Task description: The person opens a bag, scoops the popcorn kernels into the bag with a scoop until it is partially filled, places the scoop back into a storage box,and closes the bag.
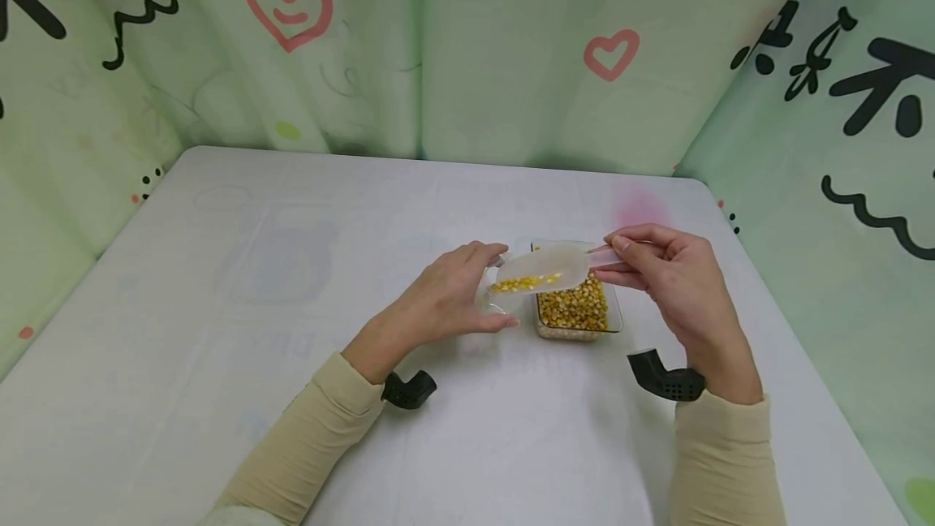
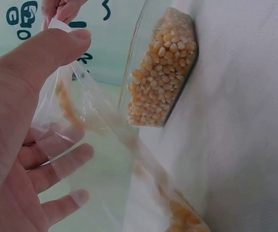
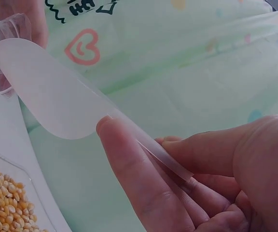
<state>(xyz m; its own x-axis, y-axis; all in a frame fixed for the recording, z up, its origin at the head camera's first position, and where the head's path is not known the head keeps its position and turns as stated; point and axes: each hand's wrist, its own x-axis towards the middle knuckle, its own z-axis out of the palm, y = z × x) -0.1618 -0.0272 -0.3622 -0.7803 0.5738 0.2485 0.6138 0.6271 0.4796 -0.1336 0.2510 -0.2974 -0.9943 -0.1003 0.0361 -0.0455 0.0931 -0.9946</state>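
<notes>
Right hand (image 1: 668,270) in a pinch on smooth, translucent scoop (image 3: 57,92), left hand (image 1: 445,295) round filmy bag (image 2: 100,130)

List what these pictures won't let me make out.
Head view: part of the corn in the container, covered by the scoop.
Head view: the container's far right corner, behind the right hand.
Left wrist view: the lower end of the bag, cut off by the bottom edge; the kernels inside it, blurred behind film.
Right wrist view: the rest of the container, cut off by the left and bottom edges.
</notes>
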